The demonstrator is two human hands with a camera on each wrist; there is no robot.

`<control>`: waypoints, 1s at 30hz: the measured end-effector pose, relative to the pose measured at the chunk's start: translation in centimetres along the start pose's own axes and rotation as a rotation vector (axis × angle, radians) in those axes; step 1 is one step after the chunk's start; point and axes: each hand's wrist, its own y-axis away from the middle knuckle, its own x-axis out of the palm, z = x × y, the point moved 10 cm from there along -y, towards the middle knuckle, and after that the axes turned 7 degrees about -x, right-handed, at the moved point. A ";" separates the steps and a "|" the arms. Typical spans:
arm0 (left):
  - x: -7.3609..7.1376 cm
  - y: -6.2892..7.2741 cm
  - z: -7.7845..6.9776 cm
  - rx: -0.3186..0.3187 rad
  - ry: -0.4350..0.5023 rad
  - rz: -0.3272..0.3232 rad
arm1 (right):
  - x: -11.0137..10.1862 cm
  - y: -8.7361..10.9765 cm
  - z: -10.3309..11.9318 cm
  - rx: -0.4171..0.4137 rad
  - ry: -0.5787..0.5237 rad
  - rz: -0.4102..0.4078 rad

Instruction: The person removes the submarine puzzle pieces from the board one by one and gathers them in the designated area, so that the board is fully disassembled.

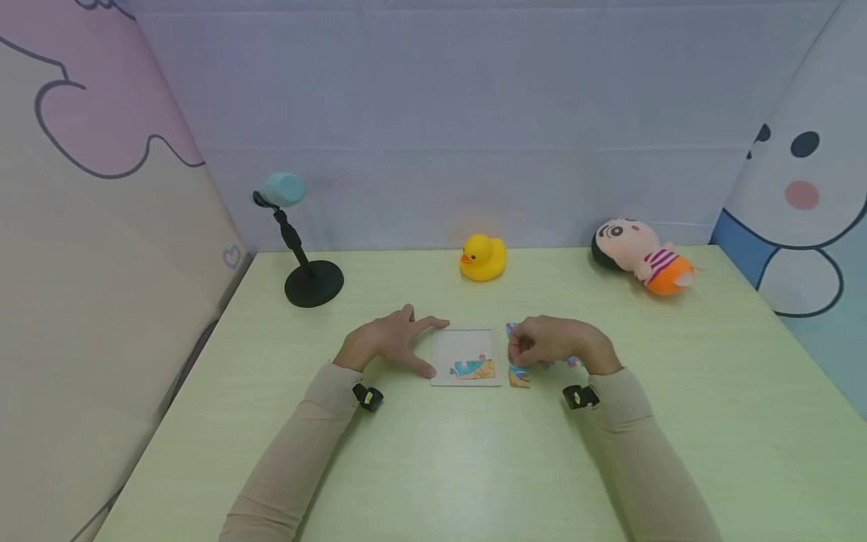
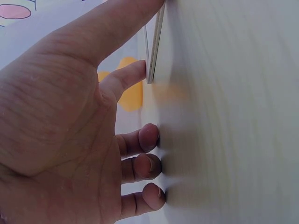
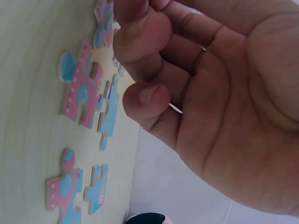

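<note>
A shallow white puzzle tray (image 1: 463, 342) lies flat on the table, with a joined strip of blue and tan jigsaw pieces (image 1: 476, 369) along its lower right. My left hand (image 1: 396, 336) is at the tray's left side, thumb and index finger spread to its two left corners; the other fingertips rest on the table in the left wrist view. Just right of the tray, my right hand (image 1: 552, 340) bends down with curled fingers, fingertips at the top of a blue and brown jigsaw piece (image 1: 519, 378). Whether they pinch a piece I cannot tell.
Loose pink and blue jigsaw pieces (image 3: 84, 91) lie on the table beside and beneath the right hand. Along the back stand a yellow rubber duck (image 1: 483, 257) and a black stand (image 1: 314, 283) with a light blue head. A plush doll (image 1: 643, 256) lies at the back right.
</note>
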 end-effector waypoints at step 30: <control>0.1 0.0 0.0 -0.006 -0.010 0.004 | 0.0 -0.6 0.8 -0.017 0.049 -0.020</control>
